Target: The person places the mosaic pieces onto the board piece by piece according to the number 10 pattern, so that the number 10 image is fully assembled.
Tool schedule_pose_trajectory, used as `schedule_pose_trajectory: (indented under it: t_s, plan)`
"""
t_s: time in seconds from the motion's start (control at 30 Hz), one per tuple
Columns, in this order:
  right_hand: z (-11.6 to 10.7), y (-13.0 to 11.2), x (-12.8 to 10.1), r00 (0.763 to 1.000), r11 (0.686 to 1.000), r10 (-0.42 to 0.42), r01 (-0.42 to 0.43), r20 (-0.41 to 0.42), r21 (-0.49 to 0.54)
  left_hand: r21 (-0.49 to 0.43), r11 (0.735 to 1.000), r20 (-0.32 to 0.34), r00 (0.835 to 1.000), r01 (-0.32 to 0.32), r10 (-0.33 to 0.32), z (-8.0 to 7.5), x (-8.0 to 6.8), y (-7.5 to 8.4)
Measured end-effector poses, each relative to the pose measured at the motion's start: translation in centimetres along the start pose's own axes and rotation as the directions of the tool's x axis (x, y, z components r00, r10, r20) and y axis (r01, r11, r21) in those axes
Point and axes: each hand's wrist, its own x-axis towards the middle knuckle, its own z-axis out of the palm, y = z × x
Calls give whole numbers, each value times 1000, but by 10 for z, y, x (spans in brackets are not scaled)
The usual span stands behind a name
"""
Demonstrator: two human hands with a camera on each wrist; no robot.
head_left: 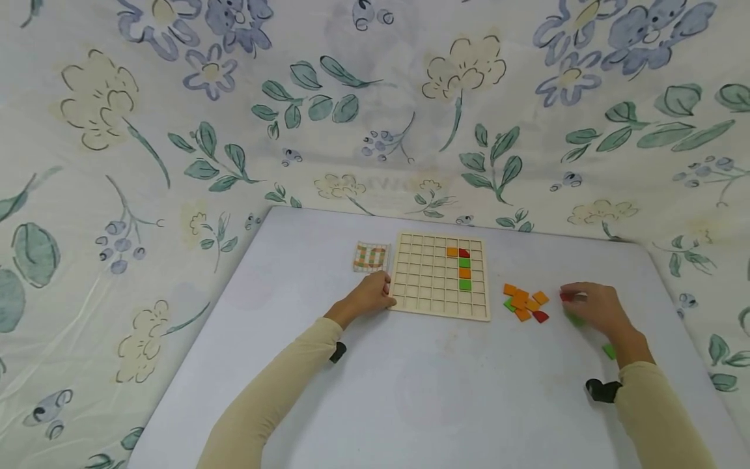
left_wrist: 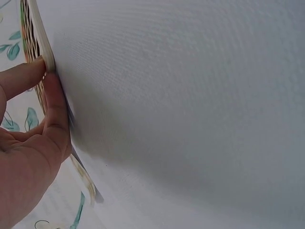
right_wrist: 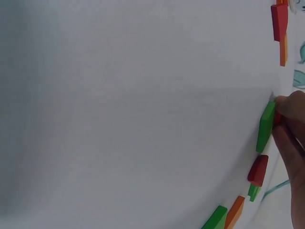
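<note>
A light wooden grid board (head_left: 439,315) lies on the table, with orange, red and green pieces in cells toward its upper right. My left hand (head_left: 369,294) holds the board's near left corner; in the left wrist view, thumb and finger pinch the board edge (left_wrist: 44,40). Over at the right, my right hand (head_left: 599,311) pinches a small red piece (head_left: 565,296), mostly covered by the fingertips in the right wrist view. Just beneath that hand lies a green tile (head_left: 575,319). A loose pile of orange tiles (head_left: 520,298), with some green and red, sits between board and hand.
A small checked pattern card (head_left: 370,257) lies left of the board. Another green tile (head_left: 609,351) is near the right wrist, and more red, green and orange pieces show low in the right wrist view. Flowered cloth (head_left: 375,130) rises behind the white table (head_left: 410,391).
</note>
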Motion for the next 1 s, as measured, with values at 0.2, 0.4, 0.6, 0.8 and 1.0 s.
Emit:
schedule_pose_trajectory:
  t_s: [0.2, 0.4, 0.6, 0.8, 1.0]
  plan:
    - [6, -17, 6, 999, 997, 29, -30, 12, 66, -5, 1000, 9, 1000, 0, 0, -2, -3, 4]
    - [20, -48, 20, 999, 996, -19, 16, 35, 85, 7, 1000, 2, 1000, -1, 1, -3, -3, 5]
    - [47, -83, 37, 991, 985, -134, 134, -7, 108, 23, 1000, -4, 1000, 0, 0, -4, -3, 5]
    - [67, -116, 45, 967, 960, -253, 253, -15, 120, 24, 1000, -4, 1000, 3, -3, -3, -3, 5]
    - [78, -137, 45, 957, 955, -289, 288, 14, 76, 22, 1000, 1, 1000, 8, -8, -3, -2, 4]
